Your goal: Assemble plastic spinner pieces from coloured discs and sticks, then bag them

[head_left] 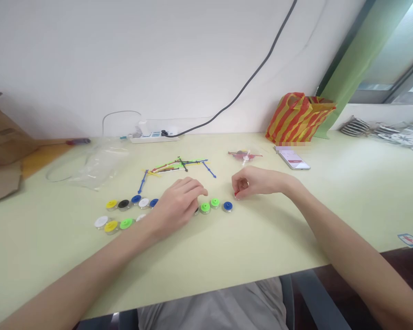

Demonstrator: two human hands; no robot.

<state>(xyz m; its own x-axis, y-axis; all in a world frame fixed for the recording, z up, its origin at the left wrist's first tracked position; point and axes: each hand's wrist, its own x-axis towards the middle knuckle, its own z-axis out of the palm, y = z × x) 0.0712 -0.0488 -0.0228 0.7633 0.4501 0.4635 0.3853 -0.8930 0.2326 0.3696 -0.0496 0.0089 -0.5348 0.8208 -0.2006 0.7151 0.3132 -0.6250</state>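
My right hand [253, 179] pinches a small round piece with a red top [237, 195] between thumb and fingertips, at the right end of a row. Left of it, a blue-topped piece [228, 206] and two green-topped pieces [215, 202] rest on the table. Over the row's middle lies my left hand [179, 201], its fingers loosely bent and the index finger pointing right; nothing shows in it. It hides some pieces beneath. Farther left stand yellow [112, 205], black [124, 205], blue [136, 199] and white [101, 222] topped pieces with clear bases, in two rough rows.
Thin coloured plastic sticks [165, 167] lie behind my hands. Behind them are a small plastic packet with red parts [245, 156], a phone [293, 158], a striped bag [296, 119], a power strip [154, 137], a clear plastic bag [99, 165] and a cardboard box [3, 146].
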